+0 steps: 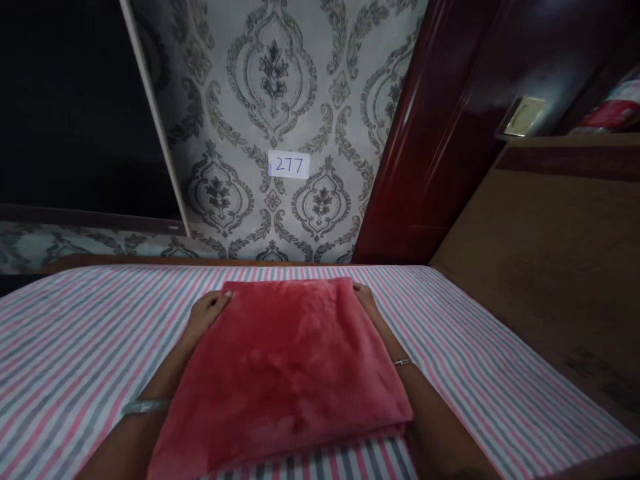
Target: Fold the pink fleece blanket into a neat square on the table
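A red plush blanket (285, 360), folded into a rough rectangle, lies in front of me with its near edge showing stacked layers. My left hand (209, 312) grips its far left corner, thumb on top and the other fingers curled at the edge. At the far right corner, my right hand (365, 295) holds the blanket's edge; most of its fingers are hidden behind the fabric. Both forearms run along the blanket's sides. Beneath it is a striped pink, grey and white sheet (465, 353).
A large cardboard box (555, 267) borders the sheet on the right, beside a dark red wooden panel (400, 153). A black screen (85, 113) stands at the left. On the patterned wall (275, 93) is a paper label (289, 165) reading 277.
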`<state>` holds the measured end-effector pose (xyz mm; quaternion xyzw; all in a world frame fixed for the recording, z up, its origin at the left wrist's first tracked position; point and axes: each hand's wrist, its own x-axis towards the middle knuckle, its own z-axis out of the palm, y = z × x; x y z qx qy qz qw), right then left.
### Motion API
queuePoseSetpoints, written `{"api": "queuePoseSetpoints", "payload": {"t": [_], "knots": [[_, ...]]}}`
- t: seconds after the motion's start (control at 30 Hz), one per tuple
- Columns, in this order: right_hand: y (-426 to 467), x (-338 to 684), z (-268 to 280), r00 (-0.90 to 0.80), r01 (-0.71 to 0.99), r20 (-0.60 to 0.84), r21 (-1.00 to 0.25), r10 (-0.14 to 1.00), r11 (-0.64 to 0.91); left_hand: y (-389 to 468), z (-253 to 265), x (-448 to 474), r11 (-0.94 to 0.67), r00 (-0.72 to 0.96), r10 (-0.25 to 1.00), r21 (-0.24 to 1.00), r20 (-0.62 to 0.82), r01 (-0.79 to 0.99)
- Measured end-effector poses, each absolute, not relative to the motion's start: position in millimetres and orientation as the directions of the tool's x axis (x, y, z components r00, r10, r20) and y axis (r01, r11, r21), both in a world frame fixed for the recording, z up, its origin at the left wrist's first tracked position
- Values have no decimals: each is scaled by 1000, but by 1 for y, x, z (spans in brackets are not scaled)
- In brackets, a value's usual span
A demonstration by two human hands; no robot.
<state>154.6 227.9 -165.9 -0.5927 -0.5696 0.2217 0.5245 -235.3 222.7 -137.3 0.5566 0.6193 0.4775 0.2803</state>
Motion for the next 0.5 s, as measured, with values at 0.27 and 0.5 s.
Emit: {"api": "queuePoseSetpoints", "payload": {"t": [0.27,0.5], "knots": [[234,147,-168,476,478,356,-872,804,103,225,-147,-241,77,-258,966,973,-19,217],[234,145,-174,479,520,436,-840,762,154,212,-137,-227,32,-295,955,985,19,167]]}}
